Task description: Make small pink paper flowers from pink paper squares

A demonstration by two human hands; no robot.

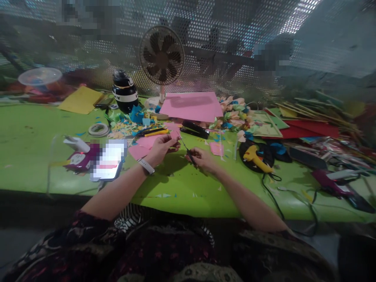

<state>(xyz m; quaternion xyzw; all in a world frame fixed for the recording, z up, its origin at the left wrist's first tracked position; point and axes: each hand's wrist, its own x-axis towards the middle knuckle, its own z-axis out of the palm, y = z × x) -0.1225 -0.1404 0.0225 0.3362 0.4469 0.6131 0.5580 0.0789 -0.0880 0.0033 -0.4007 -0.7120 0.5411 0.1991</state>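
My right hand (202, 158) is closed around the dark handles of a pair of scissors (190, 154). Their thin blades point up and left, toward my left fingertips. Thumb and fingers of my left hand (161, 149) are pinched together on what looks like a small piece of pink paper (175, 134), mostly hidden by the fingers. Pink sheets (143, 143) lie on the green table just beyond that hand. A yellow-and-black cutter (155, 132) rests on them, and a black stapler (194, 129) sits past the scissors.
A lit phone (108, 160), a tape roll (99, 129) and a purple box (79, 160) are at the left. Paper scraps, a black jar (125, 94), a fan (161, 56) and a large pink sheet (192, 105) stand behind. A yellow glue gun (257, 158) with its cord lies right.
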